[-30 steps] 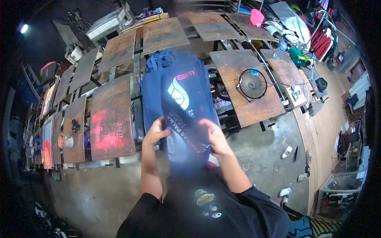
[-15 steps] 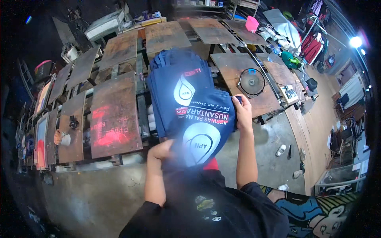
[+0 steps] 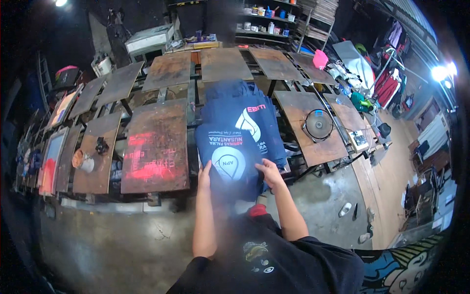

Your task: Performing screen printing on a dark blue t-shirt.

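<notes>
A navy fabric bag (image 3: 227,166) with a white drop emblem and lettering lies flat between my hands, its lower part blurred. My left hand (image 3: 204,171) grips its left edge, fingers pointing up. My right hand (image 3: 268,171) has its fingers bent on the right edge. Beyond and partly under it, a tall stack of similar navy bags (image 3: 267,122) rests on the bench, the top one showing a white drop and pink print.
Rusty flat boards (image 3: 154,161) surround the stack. A round fan-like metal object (image 3: 320,126) sits on the right board, a white bucket (image 3: 86,160) and black object (image 3: 102,146) on a left one. A shelf of jars (image 3: 264,27) stands behind; loose footwear (image 3: 345,209) lies on the floor.
The held bag, raised and tilted half a second ago, is now squared flatter between both hands. My right hand has come down and inward; my left has moved slightly up.
</notes>
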`<state>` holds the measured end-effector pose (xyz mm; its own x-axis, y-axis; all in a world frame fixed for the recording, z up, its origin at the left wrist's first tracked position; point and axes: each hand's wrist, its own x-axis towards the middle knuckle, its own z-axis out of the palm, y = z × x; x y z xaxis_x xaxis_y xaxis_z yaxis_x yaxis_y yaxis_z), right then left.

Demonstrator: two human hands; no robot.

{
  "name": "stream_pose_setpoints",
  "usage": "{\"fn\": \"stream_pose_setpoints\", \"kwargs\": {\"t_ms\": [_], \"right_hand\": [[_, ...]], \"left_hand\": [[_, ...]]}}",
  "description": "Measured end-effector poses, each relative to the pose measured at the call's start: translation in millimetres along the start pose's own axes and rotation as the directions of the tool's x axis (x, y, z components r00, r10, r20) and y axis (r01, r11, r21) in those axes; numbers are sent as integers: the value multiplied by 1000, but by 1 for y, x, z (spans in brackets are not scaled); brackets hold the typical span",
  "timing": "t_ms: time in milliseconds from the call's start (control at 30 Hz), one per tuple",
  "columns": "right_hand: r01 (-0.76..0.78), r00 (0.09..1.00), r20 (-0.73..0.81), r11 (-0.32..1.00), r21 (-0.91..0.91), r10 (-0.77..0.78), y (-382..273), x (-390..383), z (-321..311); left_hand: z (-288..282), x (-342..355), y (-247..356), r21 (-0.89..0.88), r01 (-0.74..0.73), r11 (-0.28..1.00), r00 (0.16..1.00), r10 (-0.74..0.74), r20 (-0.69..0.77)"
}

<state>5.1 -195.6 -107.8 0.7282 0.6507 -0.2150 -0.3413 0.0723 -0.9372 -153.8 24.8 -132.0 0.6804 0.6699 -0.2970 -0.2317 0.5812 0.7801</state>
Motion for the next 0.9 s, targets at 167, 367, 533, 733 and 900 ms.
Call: {"fn": "stream_pose_setpoints", "kwargs": {"t_ms": [167,367,533,733,900], "right_hand": [[141,966,-194,976,-166,-173,-35,15,4],[418,864,-296,908,-28,-407,-75,10,2],[379,858,-348,923,-69,-378,-60,32,-35],[175,754,-402,750,-638,-519,-19,74,-101],[102,684,-323,524,-846,-654,-5,40,-91]], "left_hand": [[-17,3,9,-186,-26,982,996,42,84],[17,-39,74,-98,-294,951,865,309,396],[4,-9,48,164,-105,981,882,16,471],[22,24,-5,789,-370,490,925,278,261],[25,10,-11,882,-323,344,940,221,259]]}}
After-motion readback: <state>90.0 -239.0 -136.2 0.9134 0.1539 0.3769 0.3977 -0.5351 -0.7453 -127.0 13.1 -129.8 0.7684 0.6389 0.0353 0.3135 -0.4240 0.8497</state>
